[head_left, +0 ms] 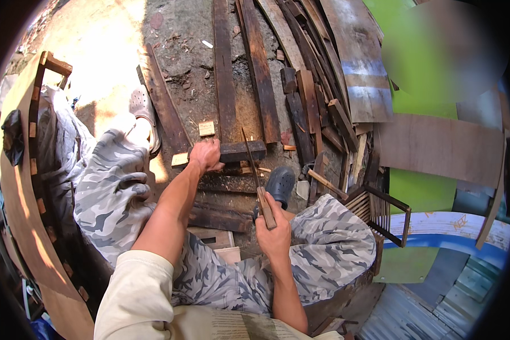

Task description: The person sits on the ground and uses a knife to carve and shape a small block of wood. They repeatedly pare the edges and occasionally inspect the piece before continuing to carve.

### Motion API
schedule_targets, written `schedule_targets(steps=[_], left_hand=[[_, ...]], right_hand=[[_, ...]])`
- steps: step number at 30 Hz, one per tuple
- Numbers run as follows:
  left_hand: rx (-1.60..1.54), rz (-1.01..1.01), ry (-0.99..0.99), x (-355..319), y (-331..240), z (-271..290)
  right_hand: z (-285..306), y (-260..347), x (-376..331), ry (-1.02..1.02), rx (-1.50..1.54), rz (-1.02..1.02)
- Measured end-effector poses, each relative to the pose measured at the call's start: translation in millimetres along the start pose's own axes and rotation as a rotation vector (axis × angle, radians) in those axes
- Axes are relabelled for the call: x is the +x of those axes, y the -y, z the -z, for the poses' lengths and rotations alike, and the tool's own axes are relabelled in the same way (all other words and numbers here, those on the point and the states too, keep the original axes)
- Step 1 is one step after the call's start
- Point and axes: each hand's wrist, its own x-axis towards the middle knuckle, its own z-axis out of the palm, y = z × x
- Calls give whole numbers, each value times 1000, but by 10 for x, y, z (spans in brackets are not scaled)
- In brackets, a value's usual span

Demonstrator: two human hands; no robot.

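My left hand presses down on a dark wooden block that lies crosswise, its fingers curled over the top. The block's pale cut end shows to the left of the hand. In my right hand is a long narrow blade with a wooden handle. Its blade points away from me and crosses the block near its right end. Seen nearly edge-on, it does not show whether it is a machete or a saw. Under the block lie more dark timbers.
Long dark planks stretch away ahead, and stacked timber fills the right. A hammer-like tool with a wooden handle lies right of my clogged foot. A slatted wooden frame stands beside my right knee. A long board edges the left.
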Motion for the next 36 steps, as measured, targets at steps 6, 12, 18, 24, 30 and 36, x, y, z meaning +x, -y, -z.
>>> schedule_targets(steps=[6,12,18,24,30,36], left_hand=[[10,34,37,-37,8,-6],[5,25,32,-30,-32,71],[-49,39,11,-14,10,9],[-42,69,83,70,-52,127],[151,60,21,3,35,46],[193,126,14,-107,-29,238]], right_hand=[[222,325,-342,27,-12,-77],[160,398,-304,23,-68,10],[291,214,-297,15,-21,83],[274,-68,-412,-4,31,73],[252,-172,-524,62,79,-52],[149,-409,-561,0,173,-7]])
